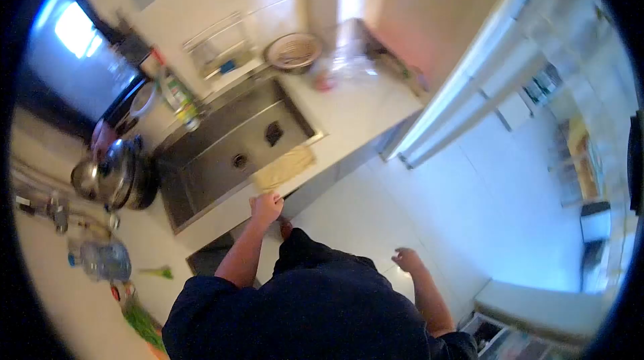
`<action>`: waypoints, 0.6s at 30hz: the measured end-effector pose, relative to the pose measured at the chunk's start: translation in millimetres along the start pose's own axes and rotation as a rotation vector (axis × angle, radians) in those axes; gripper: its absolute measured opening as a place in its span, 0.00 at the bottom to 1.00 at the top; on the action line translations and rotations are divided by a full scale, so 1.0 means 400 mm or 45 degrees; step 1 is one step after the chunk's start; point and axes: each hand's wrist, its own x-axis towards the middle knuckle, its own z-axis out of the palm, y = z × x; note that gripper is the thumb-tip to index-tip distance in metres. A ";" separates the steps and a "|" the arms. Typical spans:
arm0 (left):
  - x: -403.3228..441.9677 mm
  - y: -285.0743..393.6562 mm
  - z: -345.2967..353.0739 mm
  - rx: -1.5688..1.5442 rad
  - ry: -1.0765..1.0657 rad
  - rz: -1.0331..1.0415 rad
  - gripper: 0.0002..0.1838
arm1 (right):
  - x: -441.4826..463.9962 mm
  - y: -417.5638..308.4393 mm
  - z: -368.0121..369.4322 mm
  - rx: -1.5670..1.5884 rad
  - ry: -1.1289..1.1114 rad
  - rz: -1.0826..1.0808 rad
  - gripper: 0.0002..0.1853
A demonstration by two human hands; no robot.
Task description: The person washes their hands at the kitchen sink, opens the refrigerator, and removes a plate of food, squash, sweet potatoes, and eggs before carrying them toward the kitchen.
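The flat tan cloth [285, 167] is gripped by the closed left hand [266, 206], best held taut; the right hand [407, 260] is empty, loosely curled

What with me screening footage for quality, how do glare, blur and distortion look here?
Head view: white glare on the glossy dark panel at upper left; bluish, washed-out floor; soft blur overall, leaving the label on the bottle by the sink unreadable; wide-angle bending, with black curved borders.

Pots [115, 175] left of sink [268, 108]; cloth [285, 167] on front rim; basket [293, 51] behind, right.
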 end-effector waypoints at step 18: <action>0.346 0.546 0.935 1.412 -1.486 0.854 0.13 | -0.609 0.625 0.164 1.341 -0.255 1.328 0.22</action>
